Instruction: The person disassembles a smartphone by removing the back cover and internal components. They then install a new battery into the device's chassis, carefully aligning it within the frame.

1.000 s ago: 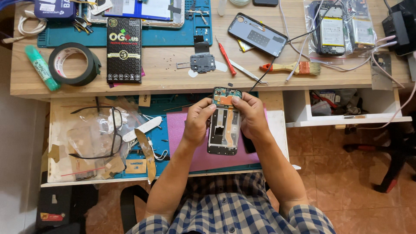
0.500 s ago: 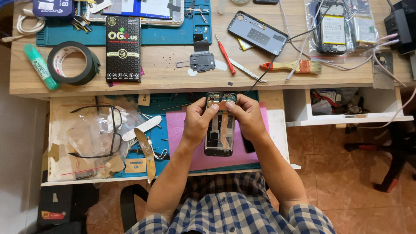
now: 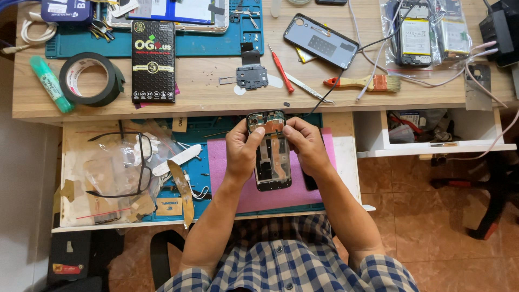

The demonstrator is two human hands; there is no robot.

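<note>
Both hands grip an opened phone frame (image 3: 270,151) just above the pink mat (image 3: 281,197). The left hand (image 3: 241,154) wraps its left edge, thumb on the upper part; the right hand (image 3: 306,146) pinches the top right. Beyond the mat lies a red screwdriver (image 3: 281,68).

A tape roll (image 3: 91,79), red screwdriver (image 3: 281,68) and paintbrush (image 3: 363,83) lie on the desk (image 3: 205,97).
</note>
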